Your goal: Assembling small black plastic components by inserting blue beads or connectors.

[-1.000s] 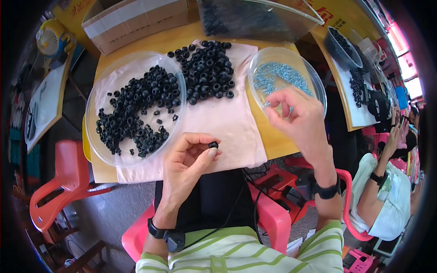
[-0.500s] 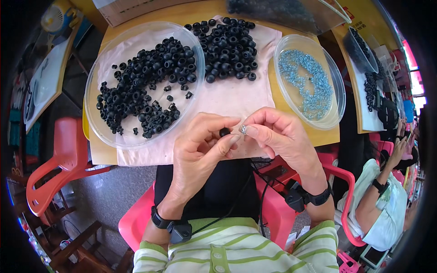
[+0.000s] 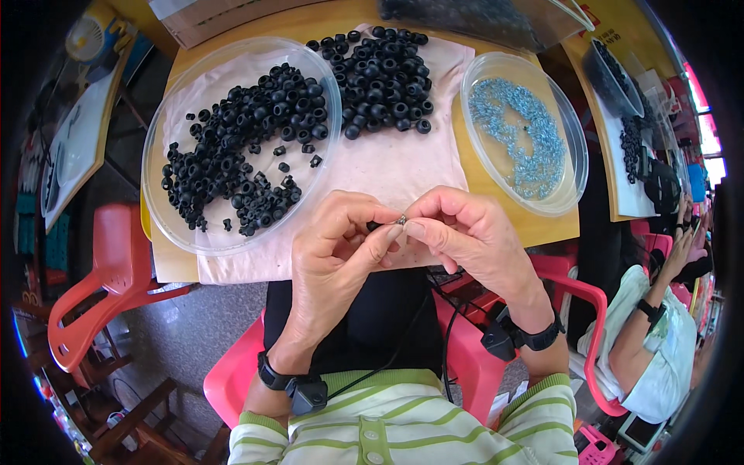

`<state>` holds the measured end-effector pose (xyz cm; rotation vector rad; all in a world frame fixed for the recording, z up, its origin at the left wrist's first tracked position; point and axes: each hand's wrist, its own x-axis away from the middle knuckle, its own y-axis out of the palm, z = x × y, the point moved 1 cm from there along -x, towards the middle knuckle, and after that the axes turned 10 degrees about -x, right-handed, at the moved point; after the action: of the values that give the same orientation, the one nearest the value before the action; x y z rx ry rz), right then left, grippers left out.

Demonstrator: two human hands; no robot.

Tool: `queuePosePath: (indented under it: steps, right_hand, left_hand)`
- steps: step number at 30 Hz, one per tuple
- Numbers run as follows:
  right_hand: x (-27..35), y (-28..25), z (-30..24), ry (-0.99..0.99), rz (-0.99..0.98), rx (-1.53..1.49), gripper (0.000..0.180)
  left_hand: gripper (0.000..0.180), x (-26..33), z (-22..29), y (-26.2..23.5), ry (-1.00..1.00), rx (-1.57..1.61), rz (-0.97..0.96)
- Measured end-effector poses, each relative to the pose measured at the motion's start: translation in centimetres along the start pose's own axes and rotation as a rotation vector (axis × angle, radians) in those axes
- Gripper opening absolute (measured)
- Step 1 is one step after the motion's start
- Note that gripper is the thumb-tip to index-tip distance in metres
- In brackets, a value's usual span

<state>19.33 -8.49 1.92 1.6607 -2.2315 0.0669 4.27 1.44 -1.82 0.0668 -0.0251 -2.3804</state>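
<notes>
My left hand (image 3: 341, 248) pinches a small black rubber grommet (image 3: 374, 225) between thumb and fingers. My right hand (image 3: 465, 236) meets it fingertip to fingertip and holds a tiny silver metal ring (image 3: 401, 220) against the grommet. Both hands hover over the near edge of a pale pink cloth (image 3: 387, 163) on the yellow table (image 3: 542, 225). A clear round dish (image 3: 186, 232) at the left holds several black grommets. A loose pile of black grommets (image 3: 384, 74) lies on the cloth. A second clear dish (image 3: 572, 163) at the right holds small blue-silver rings.
A red plastic chair (image 3: 101, 287) stands at the left, and I sit on a pink one (image 3: 232, 380). Another person (image 3: 659, 341) sits at the right by a table with more black parts (image 3: 632, 139). A clear bag (image 3: 480, 15) lies at the table's far edge.
My right hand came back from the ring dish to my left hand. The two hands now meet over the cloth's near edge, ring against grommet.
</notes>
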Motion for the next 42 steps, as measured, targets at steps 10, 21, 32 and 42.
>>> queuePosePath:
  steps: [10, 21, 32, 42]
  right_hand:
    - [0.2, -0.3, 0.0, -0.020, -0.003, 0.058, 0.022]
    - [-0.1, -0.1, 0.1, -0.021, 0.028, -0.003, 0.022]
    - [-0.5, 0.9, 1.5, -0.172, 0.093, 0.002, 0.020]
    - [-0.6, 0.2, 1.5, -0.316, 0.102, 0.127, 0.022]
  left_hand:
    - [0.011, 0.0, 0.6, 0.1, -0.008, -0.135, -0.033]
    - [0.013, 0.0, 0.7, 0.1, -0.004, -0.151, -0.042]
    - [0.008, -0.5, 1.1, 0.3, -0.108, -0.260, 0.011]
    - [0.012, 0.3, -0.9, 0.4, -0.077, -0.150, 0.054]
